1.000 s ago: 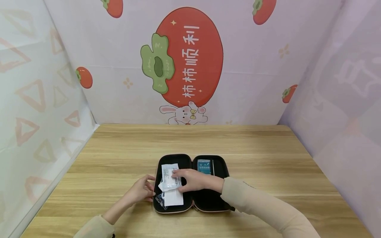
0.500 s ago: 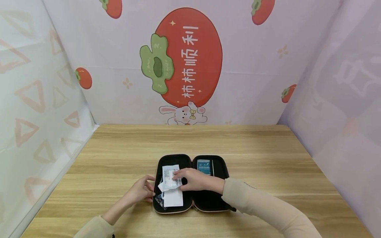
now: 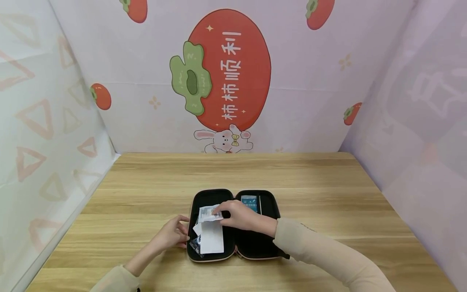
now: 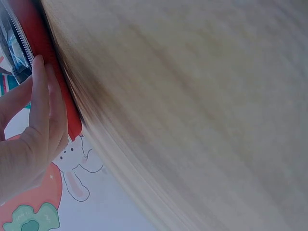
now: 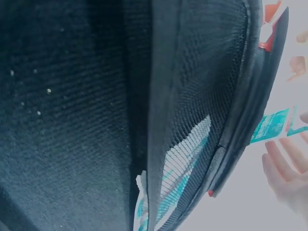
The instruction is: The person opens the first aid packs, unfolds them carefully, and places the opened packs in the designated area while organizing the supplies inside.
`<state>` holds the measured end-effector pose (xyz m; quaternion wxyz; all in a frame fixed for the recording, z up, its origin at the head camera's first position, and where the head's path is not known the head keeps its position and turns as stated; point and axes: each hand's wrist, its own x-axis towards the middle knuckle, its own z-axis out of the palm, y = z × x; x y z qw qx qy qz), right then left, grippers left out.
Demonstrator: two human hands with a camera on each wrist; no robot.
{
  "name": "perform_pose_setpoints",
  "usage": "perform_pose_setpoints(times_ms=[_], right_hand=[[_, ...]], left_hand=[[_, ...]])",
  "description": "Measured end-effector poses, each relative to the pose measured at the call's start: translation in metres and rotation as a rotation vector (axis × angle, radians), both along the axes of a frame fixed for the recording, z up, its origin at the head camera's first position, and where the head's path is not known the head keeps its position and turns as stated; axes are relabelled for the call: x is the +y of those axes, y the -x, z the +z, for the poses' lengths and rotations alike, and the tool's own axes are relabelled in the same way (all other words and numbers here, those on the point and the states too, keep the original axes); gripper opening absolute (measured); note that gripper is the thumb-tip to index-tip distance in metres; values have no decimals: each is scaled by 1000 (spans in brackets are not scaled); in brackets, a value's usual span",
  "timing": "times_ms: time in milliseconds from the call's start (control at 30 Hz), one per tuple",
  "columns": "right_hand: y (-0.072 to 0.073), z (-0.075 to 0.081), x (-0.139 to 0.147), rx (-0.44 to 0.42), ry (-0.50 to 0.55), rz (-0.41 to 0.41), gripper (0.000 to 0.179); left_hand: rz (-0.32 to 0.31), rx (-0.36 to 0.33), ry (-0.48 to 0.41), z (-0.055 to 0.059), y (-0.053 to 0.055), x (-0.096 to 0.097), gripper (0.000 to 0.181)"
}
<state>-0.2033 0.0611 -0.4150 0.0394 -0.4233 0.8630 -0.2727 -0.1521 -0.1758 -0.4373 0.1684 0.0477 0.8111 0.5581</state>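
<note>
An unzipped hard case (image 3: 209,198), black inside and red outside, lies spread on the table. My left hand (image 3: 171,233) grips its left side; in the left wrist view, the fingers (image 4: 57,103) rest along the red wall by the zipper (image 4: 20,30). My right hand (image 3: 238,215) pinches a small white printed sachet (image 3: 207,213) above the left half, its near edge tilted up. The right wrist view shows this sachet's teal face (image 5: 269,126). Under it lies a plain white packet (image 3: 212,239), beside a dark clear-wrapped item (image 3: 196,244) whose kind is unclear.
In the case's right half, a teal sachet (image 3: 249,203) sits beside a thin white stick (image 3: 260,205). A mesh pocket (image 5: 192,96) appears close up in the right wrist view. Wooden table (image 3: 328,194) surrounds the case, with printed cloth walls (image 3: 310,81) behind and beside.
My right hand has risen slightly and moved away from me, lifting and tilting the sachet, so more of the white packet below shows. The left hand stays at the case's side.
</note>
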Motion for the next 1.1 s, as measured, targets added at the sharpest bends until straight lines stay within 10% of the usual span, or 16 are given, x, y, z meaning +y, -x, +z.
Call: perform_pose_setpoints(times_ms=[533,1100], right_hand=[[9,15,10,16,349,-184,7],[17,13,55,-536,558,-587,31]], left_hand=[[16,-10,15,0,0,1,50],[32,-6,25,0,-2,2,49]])
